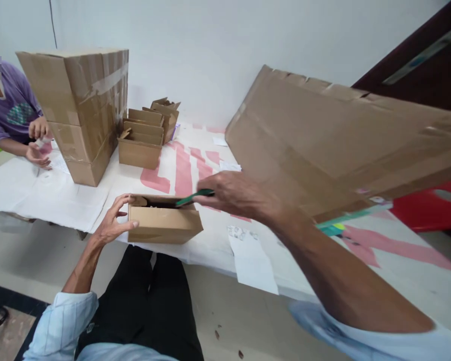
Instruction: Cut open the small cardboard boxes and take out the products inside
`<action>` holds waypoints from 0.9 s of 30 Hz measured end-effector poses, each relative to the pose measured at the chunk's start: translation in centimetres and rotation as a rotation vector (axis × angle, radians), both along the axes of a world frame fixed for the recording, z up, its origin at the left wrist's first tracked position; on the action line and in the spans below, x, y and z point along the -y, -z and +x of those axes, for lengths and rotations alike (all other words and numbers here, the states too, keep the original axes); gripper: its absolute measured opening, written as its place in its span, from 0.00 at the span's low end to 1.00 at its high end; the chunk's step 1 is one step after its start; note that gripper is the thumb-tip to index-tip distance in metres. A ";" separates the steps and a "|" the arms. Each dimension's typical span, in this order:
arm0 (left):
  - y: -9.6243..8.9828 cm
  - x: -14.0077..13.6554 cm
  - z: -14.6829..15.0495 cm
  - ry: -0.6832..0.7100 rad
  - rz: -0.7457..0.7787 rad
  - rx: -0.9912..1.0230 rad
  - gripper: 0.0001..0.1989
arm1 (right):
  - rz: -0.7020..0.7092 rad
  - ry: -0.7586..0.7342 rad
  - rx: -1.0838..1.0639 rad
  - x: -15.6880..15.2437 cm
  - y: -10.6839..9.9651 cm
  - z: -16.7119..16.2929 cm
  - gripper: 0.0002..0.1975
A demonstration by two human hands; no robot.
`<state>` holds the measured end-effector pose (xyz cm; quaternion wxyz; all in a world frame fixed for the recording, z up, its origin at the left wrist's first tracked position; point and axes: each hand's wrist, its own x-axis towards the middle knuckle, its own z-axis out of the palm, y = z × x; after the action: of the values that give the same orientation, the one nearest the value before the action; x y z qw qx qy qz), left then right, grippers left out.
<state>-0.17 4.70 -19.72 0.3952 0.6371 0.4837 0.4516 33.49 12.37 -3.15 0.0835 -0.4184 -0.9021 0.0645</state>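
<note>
A small cardboard box [165, 225] stands near the table's front edge, its top partly open and its inside dark. My left hand [115, 223] grips the box's left end, thumb on the front face and fingers over the upper corner. Over the box's right side, my right hand [225, 190] is closed around a slim green tool [191, 198], too blurred to name more exactly. The tool's tip reaches the box's opening. What lies inside the box is mostly hidden.
Several small open cardboard boxes [141, 153] stand behind, next to a tall taped carton [93, 110]. A large carton [334, 135] leans at right. Paper [253, 260] hangs over the table edge. Another person [17, 110] sits at left. A red stool [432, 203] shows at right.
</note>
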 end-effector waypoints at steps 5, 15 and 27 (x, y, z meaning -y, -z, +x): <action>-0.3 -0.2 0.0 -0.001 -0.007 -0.039 0.36 | -0.055 0.152 -0.319 1.2 2.8 7.8 0.20; -1.4 -0.2 -0.8 0.065 -0.022 -0.133 0.47 | 0.232 0.476 -0.606 4.7 24.7 7.2 0.21; -2.3 -0.2 -1.0 0.081 -0.066 -0.132 0.53 | 0.379 0.161 -0.689 3.4 16.8 2.3 0.14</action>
<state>-1.12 4.93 -17.39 0.4013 0.6712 0.4969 0.3762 35.78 8.93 -19.99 0.4614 -0.4190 -0.7816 0.0267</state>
